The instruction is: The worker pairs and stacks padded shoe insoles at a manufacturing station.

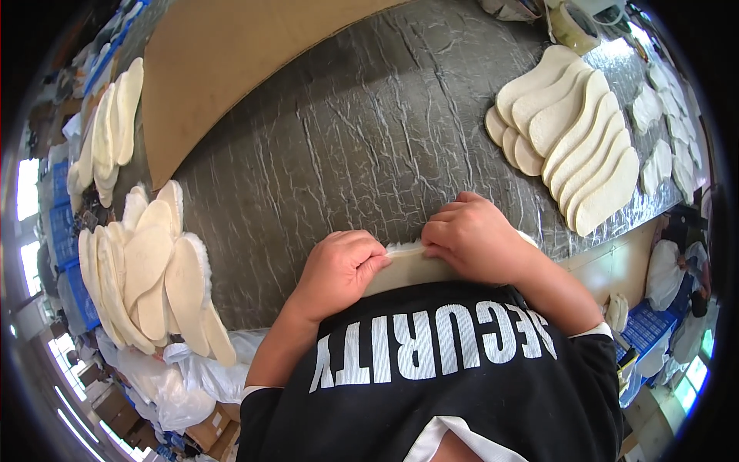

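A cream insole [419,269] with a fluffy edge lies across the near side of the table, close against my black shirt. My left hand [342,268] pinches its left part between thumb and curled fingers. Further along the same piece, my right hand [473,237] grips it, fingers bent over the far edge. A fluffy tip shows beyond my right wrist; my hands cover other parts of the insole. Off to the right, similar insoles [581,142] lie fanned out in overlapping rows. A looser heap of insoles [150,266] sits at the left, some showing fleecy sides.
Wrinkled, shiny grey sheeting [331,146] covers the table. A large brown cardboard sheet [223,69] lies at the far left, beside another insole stack [115,127]. A tape roll [576,29] stands at the far right, near white fluffy pieces [657,168]. Plastic bags [181,389] hang lower left.
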A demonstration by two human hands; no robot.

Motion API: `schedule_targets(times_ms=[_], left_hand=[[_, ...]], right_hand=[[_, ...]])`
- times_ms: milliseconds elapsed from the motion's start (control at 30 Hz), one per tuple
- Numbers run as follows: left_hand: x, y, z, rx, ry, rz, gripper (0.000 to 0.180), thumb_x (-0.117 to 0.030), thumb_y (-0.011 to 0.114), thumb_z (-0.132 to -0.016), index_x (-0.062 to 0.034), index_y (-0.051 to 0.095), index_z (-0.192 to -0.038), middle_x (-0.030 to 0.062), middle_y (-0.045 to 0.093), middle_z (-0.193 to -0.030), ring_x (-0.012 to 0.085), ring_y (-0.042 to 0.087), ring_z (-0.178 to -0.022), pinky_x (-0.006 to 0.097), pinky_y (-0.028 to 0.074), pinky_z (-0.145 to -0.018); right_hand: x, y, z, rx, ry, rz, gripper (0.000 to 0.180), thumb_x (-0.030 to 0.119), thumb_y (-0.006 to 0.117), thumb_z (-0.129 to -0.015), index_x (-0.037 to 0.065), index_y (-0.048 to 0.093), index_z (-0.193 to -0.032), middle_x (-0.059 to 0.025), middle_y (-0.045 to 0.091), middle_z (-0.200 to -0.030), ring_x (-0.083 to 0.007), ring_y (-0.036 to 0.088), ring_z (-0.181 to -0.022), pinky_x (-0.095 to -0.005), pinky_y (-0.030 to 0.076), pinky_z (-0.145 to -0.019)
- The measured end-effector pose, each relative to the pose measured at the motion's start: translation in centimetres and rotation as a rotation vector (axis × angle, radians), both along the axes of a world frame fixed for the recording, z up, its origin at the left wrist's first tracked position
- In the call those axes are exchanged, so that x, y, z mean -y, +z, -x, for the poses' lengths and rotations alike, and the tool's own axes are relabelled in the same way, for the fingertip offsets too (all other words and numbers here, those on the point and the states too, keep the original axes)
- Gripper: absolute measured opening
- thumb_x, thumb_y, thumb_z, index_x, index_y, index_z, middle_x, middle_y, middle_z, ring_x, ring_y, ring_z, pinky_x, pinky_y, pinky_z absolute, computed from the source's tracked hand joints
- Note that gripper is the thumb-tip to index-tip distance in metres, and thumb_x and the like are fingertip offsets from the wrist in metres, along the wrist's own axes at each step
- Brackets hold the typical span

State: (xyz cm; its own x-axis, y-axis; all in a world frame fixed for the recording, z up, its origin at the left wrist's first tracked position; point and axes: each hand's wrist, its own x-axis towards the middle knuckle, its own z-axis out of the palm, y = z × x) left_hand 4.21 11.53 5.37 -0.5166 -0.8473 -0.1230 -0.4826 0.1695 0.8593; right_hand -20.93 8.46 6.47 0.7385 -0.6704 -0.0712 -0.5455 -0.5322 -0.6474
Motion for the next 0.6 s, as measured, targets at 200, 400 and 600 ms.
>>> schedule_targets(times_ms=[200, 400, 600], left_hand=[[0.5, 1.0, 1.2, 0.306, 0.018, 0.138, 0.010, -0.013, 0.069, -0.083, -0.0030, 0.067, -0.084, 0.0079, 0.065, -0.094, 0.0292, 0.060, -0.088, 0.041, 0.046, -0.078], [-1.5, -0.7, 1.9, 0.503, -0.256, 0.453, 0.092, -0.052, 0.070, -0.076, 0.0063, 0.043, -0.141, 0.0159, 0.036, -0.154, 0.0289, 0.028, -0.146, 0.056, 0.018, -0.117], [-0.7, -1.3, 1.9, 0.661, -0.286, 0.384, 0.114, -0.063, 0.070, -0.068, 0.0072, 0.030, -0.148, 0.0199, 0.025, -0.158, 0.0326, 0.022, -0.148, 0.061, 0.013, -0.117]], right_hand=[[-0.7, -1.2, -0.8, -0.207, -0.116, 0.253, 0.016, 0.026, 0.069, -0.078, 0.012, 0.065, -0.086, -0.0016, 0.065, -0.091, -0.0215, 0.062, -0.094, -0.0423, 0.044, -0.081], [-3.7, -2.5, -0.9, -0.072, -0.092, 0.351, 0.070, 0.049, 0.059, -0.082, 0.004, 0.053, -0.135, -0.0150, 0.043, -0.149, -0.0308, 0.036, -0.141, -0.0521, 0.025, -0.113], [-3.0, -3.4, -1.2, -0.152, -0.019, 0.251, 0.106, 0.076, 0.041, -0.080, -0.003, 0.031, -0.150, -0.0192, 0.025, -0.159, -0.0325, 0.014, -0.151, -0.0540, 0.003, -0.120]])
